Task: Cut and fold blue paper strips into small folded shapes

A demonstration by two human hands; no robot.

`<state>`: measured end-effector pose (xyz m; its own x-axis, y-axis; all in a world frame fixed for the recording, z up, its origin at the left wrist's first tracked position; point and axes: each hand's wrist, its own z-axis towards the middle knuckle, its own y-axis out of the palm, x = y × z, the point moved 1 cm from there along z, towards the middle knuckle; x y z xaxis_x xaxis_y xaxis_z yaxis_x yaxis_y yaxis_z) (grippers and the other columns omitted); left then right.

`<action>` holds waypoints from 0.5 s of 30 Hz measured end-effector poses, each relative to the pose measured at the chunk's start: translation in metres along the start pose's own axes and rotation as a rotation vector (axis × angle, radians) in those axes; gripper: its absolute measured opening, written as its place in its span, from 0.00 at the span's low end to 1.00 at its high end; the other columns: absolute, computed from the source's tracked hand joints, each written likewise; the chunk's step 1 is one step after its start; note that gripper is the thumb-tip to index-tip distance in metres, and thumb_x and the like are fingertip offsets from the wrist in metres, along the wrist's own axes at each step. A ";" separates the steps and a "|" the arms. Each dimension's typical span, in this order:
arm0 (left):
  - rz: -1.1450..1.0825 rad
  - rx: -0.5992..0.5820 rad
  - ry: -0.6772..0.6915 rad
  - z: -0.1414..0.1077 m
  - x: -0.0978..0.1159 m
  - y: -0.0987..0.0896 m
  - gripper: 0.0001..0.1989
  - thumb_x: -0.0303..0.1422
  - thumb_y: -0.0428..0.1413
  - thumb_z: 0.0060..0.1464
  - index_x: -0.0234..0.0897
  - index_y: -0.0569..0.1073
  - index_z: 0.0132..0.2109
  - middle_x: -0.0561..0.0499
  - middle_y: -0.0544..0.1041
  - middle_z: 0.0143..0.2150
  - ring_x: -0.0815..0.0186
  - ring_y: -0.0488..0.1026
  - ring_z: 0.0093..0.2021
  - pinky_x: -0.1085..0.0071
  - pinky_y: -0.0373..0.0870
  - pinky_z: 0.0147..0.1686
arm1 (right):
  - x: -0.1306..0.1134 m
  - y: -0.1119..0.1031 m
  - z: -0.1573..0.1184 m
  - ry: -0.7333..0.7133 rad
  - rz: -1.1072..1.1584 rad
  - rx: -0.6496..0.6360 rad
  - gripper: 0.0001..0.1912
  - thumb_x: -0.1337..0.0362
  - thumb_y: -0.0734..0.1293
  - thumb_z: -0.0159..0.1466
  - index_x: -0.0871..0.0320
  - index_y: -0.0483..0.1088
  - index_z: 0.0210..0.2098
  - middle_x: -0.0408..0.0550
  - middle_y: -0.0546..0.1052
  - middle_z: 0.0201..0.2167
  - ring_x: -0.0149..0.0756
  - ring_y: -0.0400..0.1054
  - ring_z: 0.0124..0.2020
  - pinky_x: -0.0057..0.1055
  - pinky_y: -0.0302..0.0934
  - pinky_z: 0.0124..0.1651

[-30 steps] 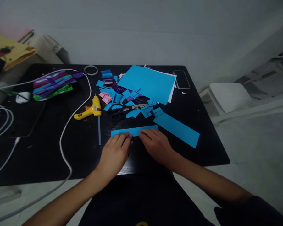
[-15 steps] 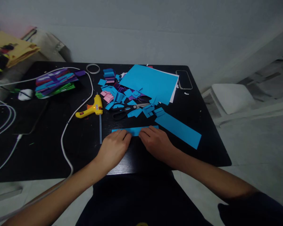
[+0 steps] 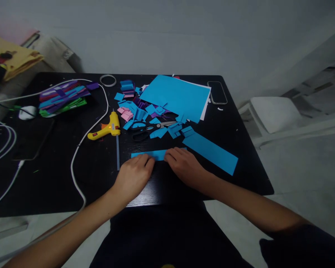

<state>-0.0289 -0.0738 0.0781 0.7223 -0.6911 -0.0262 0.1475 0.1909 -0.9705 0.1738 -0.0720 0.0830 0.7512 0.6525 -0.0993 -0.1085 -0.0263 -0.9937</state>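
A narrow blue paper strip [image 3: 159, 155] lies crosswise near the front of the black table. My left hand [image 3: 134, 175] grips its near edge left of the middle, fingers curled and thumb pressed in. On the right part of the strip, my right hand [image 3: 183, 166] holds it the same way, a short gap from the left. Both hands' fingertips are partly hidden. A wider blue paper strip [image 3: 212, 152] slants away just right of my right hand. Black-handled scissors [image 3: 152, 128] lie beyond my hands among cut blue paper pieces [image 3: 159, 133].
A yellow glue gun [image 3: 109, 128] with a glue stick sits left, beside a white cable [image 3: 74, 163]. Large blue sheets [image 3: 178, 97] and a phone [image 3: 217, 93] lie at the back. Folded coloured strips [image 3: 64, 98] are bundled at the far left. A white stool [image 3: 275, 113] stands right.
The view has shifted very slightly. Both hands stay on the blue paper strip in nearly the same place, with no clear movement of other things.
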 end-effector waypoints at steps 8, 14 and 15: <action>0.036 0.044 -0.004 -0.006 0.006 0.003 0.14 0.20 0.47 0.64 0.30 0.77 0.48 0.45 0.79 0.35 0.59 0.76 0.33 0.66 0.75 0.31 | -0.006 0.012 -0.007 0.039 -0.038 0.104 0.12 0.79 0.59 0.69 0.65 0.74 0.41 0.56 0.76 0.40 0.43 0.67 0.39 0.37 0.62 0.42; 0.061 0.042 -0.029 -0.011 0.015 0.004 0.20 0.18 0.47 0.64 0.26 0.73 0.59 0.40 0.81 0.43 0.57 0.78 0.37 0.63 0.78 0.35 | -0.016 0.019 -0.017 0.070 0.001 0.195 0.15 0.75 0.60 0.71 0.67 0.73 0.54 0.59 0.78 0.46 0.44 0.70 0.44 0.39 0.66 0.46; 0.067 0.034 -0.038 -0.012 0.018 0.004 0.21 0.18 0.47 0.63 0.26 0.72 0.60 0.39 0.81 0.45 0.56 0.78 0.39 0.62 0.78 0.37 | -0.017 0.020 -0.018 0.075 0.009 0.194 0.16 0.75 0.60 0.71 0.68 0.72 0.55 0.59 0.78 0.47 0.44 0.71 0.44 0.40 0.67 0.47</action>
<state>-0.0233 -0.0938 0.0710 0.7562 -0.6493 -0.0808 0.1208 0.2600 -0.9580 0.1708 -0.0976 0.0641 0.7952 0.5946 -0.1189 -0.2335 0.1193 -0.9650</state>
